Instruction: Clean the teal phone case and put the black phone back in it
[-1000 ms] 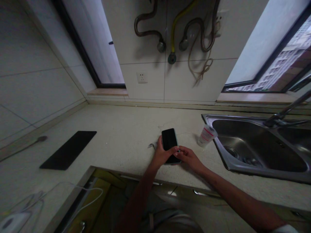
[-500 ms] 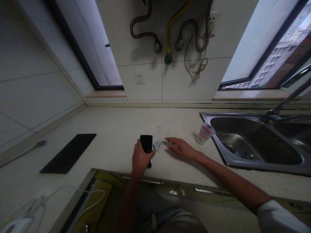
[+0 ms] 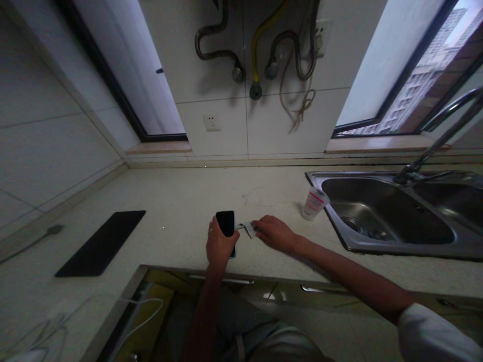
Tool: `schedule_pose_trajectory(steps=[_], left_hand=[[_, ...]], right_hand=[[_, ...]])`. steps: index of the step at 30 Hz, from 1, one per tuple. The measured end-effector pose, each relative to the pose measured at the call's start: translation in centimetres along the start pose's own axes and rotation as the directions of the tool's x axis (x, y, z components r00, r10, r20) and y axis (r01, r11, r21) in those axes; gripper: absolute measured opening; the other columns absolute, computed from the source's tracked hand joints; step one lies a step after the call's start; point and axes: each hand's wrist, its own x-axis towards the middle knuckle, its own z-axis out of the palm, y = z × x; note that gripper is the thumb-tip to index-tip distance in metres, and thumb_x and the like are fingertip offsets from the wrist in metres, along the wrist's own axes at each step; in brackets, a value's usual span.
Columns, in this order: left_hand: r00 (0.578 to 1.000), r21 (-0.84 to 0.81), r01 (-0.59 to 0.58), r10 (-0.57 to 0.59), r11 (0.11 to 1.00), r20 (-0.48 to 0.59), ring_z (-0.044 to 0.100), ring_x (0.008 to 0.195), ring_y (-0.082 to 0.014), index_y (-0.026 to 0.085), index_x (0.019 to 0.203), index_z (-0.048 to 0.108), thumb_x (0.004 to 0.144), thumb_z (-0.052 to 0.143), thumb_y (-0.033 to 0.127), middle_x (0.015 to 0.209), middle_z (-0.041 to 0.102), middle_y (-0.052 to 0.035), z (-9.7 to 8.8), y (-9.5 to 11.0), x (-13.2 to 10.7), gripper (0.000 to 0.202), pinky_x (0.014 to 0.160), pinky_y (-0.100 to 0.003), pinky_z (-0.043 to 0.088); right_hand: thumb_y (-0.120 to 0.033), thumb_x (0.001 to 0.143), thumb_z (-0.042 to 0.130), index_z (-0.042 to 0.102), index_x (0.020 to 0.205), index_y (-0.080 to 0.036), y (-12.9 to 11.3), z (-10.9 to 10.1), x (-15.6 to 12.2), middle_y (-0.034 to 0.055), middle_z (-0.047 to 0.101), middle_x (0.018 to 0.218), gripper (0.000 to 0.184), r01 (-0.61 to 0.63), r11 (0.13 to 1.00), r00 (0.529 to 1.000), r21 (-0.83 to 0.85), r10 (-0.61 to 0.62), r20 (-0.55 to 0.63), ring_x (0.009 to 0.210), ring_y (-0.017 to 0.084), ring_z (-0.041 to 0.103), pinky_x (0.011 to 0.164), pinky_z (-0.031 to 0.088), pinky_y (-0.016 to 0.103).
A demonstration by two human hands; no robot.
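Note:
My left hand is wrapped round the lower half of a black phone, held upright just above the pale countertop. There is a ring on one of its fingers. My right hand lies on the counter just right of the phone, its fingertips pinched on a small whitish crumpled wrapper. The wrapper sits between the two hands, touching the counter.
A small plastic cup with a pink label stands beside the steel sink, whose tap rises at the right. A black mat lies at the left. White cables hang by the counter edge. Hoses run down the tiled wall.
My left hand carried the phone leftward, away from the right hand. My right hand let go of the phone, reached across the counter and closed on the small wrapper.

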Motion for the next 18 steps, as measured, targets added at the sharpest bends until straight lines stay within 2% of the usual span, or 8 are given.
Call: schedule_pose_trajectory(steps=[2,5,7,10,12,14,18], left_hand=[[1.000,0.034,-0.005,0.006,0.999,-0.015,0.048,0.135,-0.0376,0.011,0.153,0.028,0.079,0.066,0.046,0.151,0.042,-0.0250,0.2,-0.1,-0.1,0.090,0.105,-0.046,0.044],[0.999,0.069,-0.030,0.031,0.997,-0.010,0.048,0.135,-0.0375,0.011,0.152,0.029,0.079,0.065,0.048,0.150,0.043,-0.0260,0.3,-0.1,-0.1,0.090,0.105,-0.045,0.044],[0.999,0.079,-0.052,0.052,0.995,0.009,0.047,0.135,-0.0375,0.010,0.151,0.031,0.079,0.065,0.047,0.149,0.044,-0.0265,0.2,0.0,-0.2,0.089,0.105,-0.046,0.043],[0.997,0.079,-0.078,0.077,0.994,0.016,0.048,0.134,-0.0373,0.010,0.149,0.034,0.080,0.065,0.046,0.145,0.047,-0.0263,0.0,0.0,-0.2,0.084,0.103,-0.047,0.044],[0.995,0.070,-0.100,0.100,0.993,0.006,0.049,0.133,-0.0358,0.013,0.148,0.037,0.081,0.064,0.046,0.141,0.051,-0.0232,0.0,-0.2,-0.2,0.079,0.102,-0.046,0.045],[0.992,0.065,-0.128,0.128,0.990,-0.007,0.050,0.131,-0.0346,0.015,0.146,0.039,0.082,0.064,0.046,0.137,0.054,-0.0209,0.2,-0.4,-0.1,0.075,0.101,-0.046,0.045],[0.981,0.081,-0.189,0.192,0.979,-0.032,0.052,0.127,-0.0350,0.013,0.142,0.044,0.082,0.063,0.045,0.132,0.056,-0.0210,0.5,-0.9,0.1,0.071,0.102,-0.047,0.044]], right_hand=[[-0.026,0.095,0.058,0.066,0.121,-0.018,-0.2,-0.1,-0.3,0.0125,0.070,0.098,0.029,-0.053,0.997,0.999,-0.049,0.053,-0.008,0.092,0.025,0.061,0.081,0.045,0.036],[-0.023,0.095,0.055,0.073,0.102,-0.019,-0.4,0.0,-1.2,0.0115,0.069,0.090,0.019,-0.120,0.989,0.993,-0.089,0.118,-0.024,0.088,0.023,0.059,0.077,0.043,0.034],[-0.022,0.096,0.053,0.074,0.093,-0.018,-0.1,0.2,-2.2,0.0110,0.068,0.087,0.021,-0.191,0.978,0.980,-0.079,0.187,-0.061,0.086,0.022,0.059,0.075,0.042,0.032],[-0.023,0.095,0.051,0.073,0.097,-0.017,0.7,0.5,-4.1,0.0110,0.068,0.088,0.023,-0.290,0.957,0.946,-0.018,0.284,-0.154,0.086,0.023,0.060,0.073,0.043,0.032],[-0.025,0.095,0.050,0.073,0.099,-0.016,1.5,0.8,-5.0,0.0113,0.069,0.089,0.025,-0.300,0.953,0.929,0.042,0.302,-0.216,0.087,0.023,0.060,0.077,0.044,0.033],[-0.028,0.095,0.049,0.072,0.101,-0.017,2.3,1.1,-5.3,0.0109,0.070,0.091,0.027,-0.297,0.948,0.913,0.112,0.316,-0.258,0.089,0.023,0.061,0.079,0.045,0.034],[-0.034,0.096,0.047,0.071,0.105,-0.016,3.2,1.5,-4.7,0.0111,0.071,0.094,0.031,-0.330,0.926,0.887,0.184,0.371,-0.276,0.088,0.023,0.062,0.080,0.046,0.035]])
